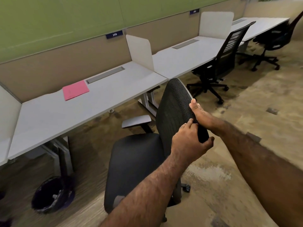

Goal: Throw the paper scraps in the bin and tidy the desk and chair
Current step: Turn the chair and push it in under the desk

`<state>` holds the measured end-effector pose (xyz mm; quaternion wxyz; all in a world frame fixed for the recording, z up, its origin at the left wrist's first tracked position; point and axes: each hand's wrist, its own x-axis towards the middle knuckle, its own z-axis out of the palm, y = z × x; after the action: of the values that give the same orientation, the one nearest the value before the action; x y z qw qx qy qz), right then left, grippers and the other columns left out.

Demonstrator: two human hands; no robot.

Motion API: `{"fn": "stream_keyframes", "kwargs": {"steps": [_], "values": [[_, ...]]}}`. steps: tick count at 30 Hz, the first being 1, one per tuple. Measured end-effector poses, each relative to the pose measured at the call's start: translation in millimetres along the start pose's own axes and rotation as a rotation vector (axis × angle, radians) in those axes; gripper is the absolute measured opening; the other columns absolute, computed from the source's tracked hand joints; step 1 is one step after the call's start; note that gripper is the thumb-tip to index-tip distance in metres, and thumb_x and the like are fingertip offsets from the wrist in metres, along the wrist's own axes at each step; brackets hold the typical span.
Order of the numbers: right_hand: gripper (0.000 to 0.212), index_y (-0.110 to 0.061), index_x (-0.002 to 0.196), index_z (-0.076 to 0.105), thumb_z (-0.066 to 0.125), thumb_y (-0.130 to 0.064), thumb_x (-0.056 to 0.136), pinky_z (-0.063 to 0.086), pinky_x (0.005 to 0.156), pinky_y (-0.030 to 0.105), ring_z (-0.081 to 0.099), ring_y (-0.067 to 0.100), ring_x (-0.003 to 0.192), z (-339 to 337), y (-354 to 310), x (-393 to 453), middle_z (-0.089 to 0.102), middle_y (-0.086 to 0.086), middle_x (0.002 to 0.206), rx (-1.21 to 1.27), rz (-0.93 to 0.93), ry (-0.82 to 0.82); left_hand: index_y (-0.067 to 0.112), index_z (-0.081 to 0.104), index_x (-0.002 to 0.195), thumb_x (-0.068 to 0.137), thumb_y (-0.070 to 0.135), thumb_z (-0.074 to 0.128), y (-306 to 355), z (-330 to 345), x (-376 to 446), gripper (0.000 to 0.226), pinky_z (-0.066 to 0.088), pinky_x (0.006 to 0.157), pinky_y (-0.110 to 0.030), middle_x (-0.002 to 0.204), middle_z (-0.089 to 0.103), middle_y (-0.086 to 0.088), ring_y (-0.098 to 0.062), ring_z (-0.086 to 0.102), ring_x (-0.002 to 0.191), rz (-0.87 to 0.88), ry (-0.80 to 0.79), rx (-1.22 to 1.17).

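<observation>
A black mesh office chair (137, 163) stands on the carpet in front of a long grey desk (54, 115), turned with its seat toward the desk. My left hand (188, 141) grips the lower edge of the chair's backrest. My right hand (199, 114) holds the same backrest edge a little higher. A pink folder (75, 90) lies flat at the back of the desk. Under the desk at the lower left sits a bin (52, 195) with a dark liner, white scraps showing inside it.
White divider panels (139, 51) split the desk row into bays. Two more black chairs (219, 63) stand at the desks to the right. Grey desk legs (64, 158) rise beside the bin. Open carpet lies to the right.
</observation>
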<state>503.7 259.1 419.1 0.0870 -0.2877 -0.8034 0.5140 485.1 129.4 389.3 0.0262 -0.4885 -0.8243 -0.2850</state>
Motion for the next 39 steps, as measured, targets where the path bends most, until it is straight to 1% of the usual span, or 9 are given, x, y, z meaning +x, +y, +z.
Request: {"fn": "stream_keyframes", "kwargs": {"steps": [4,9,15,18,24,29,31,35,39], "values": [[0.083,-0.016,0.153,0.011,0.008,-0.067,0.088,0.003,0.121,0.045,0.0,0.015,0.148,12.4,-0.4,-24.2,0.006,0.001,0.163,-0.023,-0.025,0.04,0.016,0.06,0.11,0.076,0.052,0.057,1.2,-5.8,-23.3,0.05,0.051,0.094,-0.034,0.135,0.058,-0.002,-0.018,0.054,0.121,0.015,0.047,-0.067],[0.064,-0.013,0.152,0.016,0.013,-0.05,0.1,-0.003,0.119,0.038,-0.003,0.02,0.149,33.4,1.5,-43.2,0.008,0.004,0.162,-0.25,-0.035,0.163,0.014,0.062,0.1,0.076,0.049,0.054,-8.9,-25.7,-56.4,0.043,0.054,0.089,-0.034,0.132,0.061,-0.004,-0.018,0.058,0.116,0.124,0.002,-0.018],[0.074,-0.006,0.151,0.016,0.014,-0.056,0.097,-0.003,0.121,0.039,-0.006,0.022,0.149,54.1,15.1,-54.2,0.003,0.01,0.162,-0.366,0.004,0.224,0.01,0.061,0.117,0.075,0.046,0.053,-33.3,-56.2,-110.1,0.056,0.05,0.098,-0.038,0.141,0.054,-0.006,-0.019,0.053,0.126,0.204,-0.051,-0.017],[0.076,-0.005,0.151,0.016,0.018,-0.058,0.097,-0.005,0.12,0.036,-0.005,0.023,0.149,64.9,17.3,-61.1,0.002,0.01,0.162,-0.371,0.03,0.266,0.008,0.053,0.123,0.078,0.043,0.05,-51.3,-75.5,-136.5,0.056,0.055,0.088,-0.04,0.142,0.053,-0.007,-0.018,0.055,0.124,0.269,-0.075,-0.054],[0.077,-0.008,0.15,0.023,0.025,-0.062,0.095,-0.003,0.117,0.037,-0.003,0.028,0.148,83.6,13.2,-74.3,0.004,0.007,0.163,-0.355,0.082,0.371,0.019,0.034,0.147,0.079,0.043,0.045,-101.0,-117.9,-182.2,0.073,0.053,0.089,-0.028,0.132,0.06,-0.002,-0.009,0.058,0.117,0.31,-0.122,-0.21],[0.073,-0.008,0.148,0.031,0.022,-0.06,0.097,-0.007,0.118,0.039,0.0,0.032,0.148,93.1,5.9,-76.6,0.009,0.015,0.161,-0.471,0.111,0.448,0.015,0.049,0.133,0.082,0.047,0.037,-148.7,-151.5,-203.9,0.062,0.048,0.099,-0.041,0.151,0.043,-0.002,-0.013,0.037,0.14,0.392,-0.144,-0.102],[0.072,-0.006,0.146,0.033,0.021,-0.058,0.098,-0.008,0.118,0.039,0.002,0.029,0.148,94.5,5.7,-77.4,0.013,0.018,0.16,-0.497,0.115,0.487,0.018,0.049,0.136,0.081,0.046,0.036,-165.6,-163.1,-212.7,0.063,0.043,0.104,-0.045,0.154,0.037,-0.001,-0.013,0.029,0.144,0.379,-0.149,-0.063],[0.07,-0.005,0.145,0.036,0.027,-0.055,0.098,-0.001,0.119,0.039,0.009,0.031,0.147,91.8,9.9,-84.3,0.017,0.02,0.158,-0.433,0.132,0.561,0.015,0.05,0.138,0.08,0.044,0.035,-195.6,-181.6,-232.1,0.067,0.036,0.111,-0.046,0.156,0.031,-0.007,-0.018,0.026,0.146,0.338,-0.108,-0.052],[0.069,-0.001,0.142,0.04,0.029,-0.054,0.098,0.015,0.118,0.036,0.022,0.029,0.144,90.9,10.5,-95.3,0.03,0.021,0.154,-0.35,0.13,0.606,0.011,0.055,0.133,0.079,0.042,0.038,-221.6,-195.9,-249.4,0.066,0.035,0.112,-0.046,0.157,0.029,-0.01,-0.019,0.028,0.145,0.251,-0.037,-0.104]]}}
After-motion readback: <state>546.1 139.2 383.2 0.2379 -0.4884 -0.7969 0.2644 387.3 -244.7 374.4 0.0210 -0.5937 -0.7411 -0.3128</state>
